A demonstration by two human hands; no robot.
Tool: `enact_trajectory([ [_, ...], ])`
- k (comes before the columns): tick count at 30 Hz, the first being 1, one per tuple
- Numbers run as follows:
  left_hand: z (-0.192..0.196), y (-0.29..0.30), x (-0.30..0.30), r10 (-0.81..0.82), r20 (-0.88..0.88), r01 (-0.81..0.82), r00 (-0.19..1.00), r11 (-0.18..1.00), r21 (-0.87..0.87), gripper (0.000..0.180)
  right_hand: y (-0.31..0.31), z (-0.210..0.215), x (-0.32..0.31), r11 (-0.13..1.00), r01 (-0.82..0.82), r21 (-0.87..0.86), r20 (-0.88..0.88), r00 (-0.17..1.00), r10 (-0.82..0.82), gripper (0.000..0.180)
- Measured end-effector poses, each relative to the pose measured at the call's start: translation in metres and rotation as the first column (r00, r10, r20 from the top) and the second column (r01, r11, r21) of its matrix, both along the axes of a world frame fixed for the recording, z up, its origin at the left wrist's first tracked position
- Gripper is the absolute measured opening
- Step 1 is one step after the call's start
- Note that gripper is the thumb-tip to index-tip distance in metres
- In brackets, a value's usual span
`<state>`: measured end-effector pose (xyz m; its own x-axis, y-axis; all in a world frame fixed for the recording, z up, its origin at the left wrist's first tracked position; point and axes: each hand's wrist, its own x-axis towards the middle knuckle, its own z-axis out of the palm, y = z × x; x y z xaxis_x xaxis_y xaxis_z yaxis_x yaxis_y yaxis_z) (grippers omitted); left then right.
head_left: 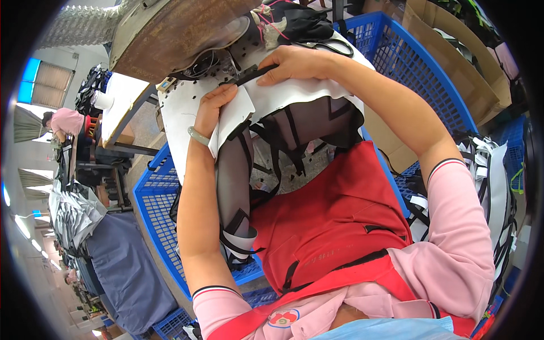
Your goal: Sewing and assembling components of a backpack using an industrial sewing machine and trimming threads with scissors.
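Left hand (212,107): closed on the edge of a white sheet (238,113), thumb on top.
Right hand (294,62): fingers pinched on a black strap (252,73), pressing it onto the sheet, just beyond the left hand.
Grey mesh piece (235,170): hung below both hands, black bands across it.
Blue crate (156,209): under the left forearm.
Machine (170,34): just beyond both hands.

Machine head (170,34) crowds above; 2 blue crates (153,209) flank the lap.
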<state>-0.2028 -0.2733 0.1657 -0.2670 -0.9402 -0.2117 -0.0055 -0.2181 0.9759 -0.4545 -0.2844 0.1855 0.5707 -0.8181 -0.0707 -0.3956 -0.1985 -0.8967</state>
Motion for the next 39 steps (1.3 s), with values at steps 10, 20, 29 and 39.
enact_trajectory([
  [10, 0.0, -0.016, 0.023, 0.012, 0.041, -0.007, 0.999, 0.993, -0.119, 0.027, -0.012, -0.012, -0.005, 0.902, 0.208, -0.378, -0.065, 0.966, -0.25, 0.048],
  [20, 0.003, 0.069, -0.018, -0.153, 0.66, 0.434, 0.735, 0.855, -0.284, 0.034, 0.2, 0.007, 0.046, 0.743, -0.537, -0.399, -0.573, 0.779, 0.255, 0.077],
  [29, -0.024, 0.097, -0.033, -0.293, 0.209, 0.284, 0.933, 0.956, 0.072, 0.04, 0.215, -0.039, 0.091, 0.705, -0.492, -0.511, -0.45, 0.852, 0.268, 0.066],
  [39, -0.154, 0.161, 0.179, 0.047, 0.786, 0.161, 0.617, 0.969, -0.185, 0.054, 0.167, -0.093, 0.016, 0.926, -0.237, -0.294, -0.555, 0.831, 0.036, 0.026],
])
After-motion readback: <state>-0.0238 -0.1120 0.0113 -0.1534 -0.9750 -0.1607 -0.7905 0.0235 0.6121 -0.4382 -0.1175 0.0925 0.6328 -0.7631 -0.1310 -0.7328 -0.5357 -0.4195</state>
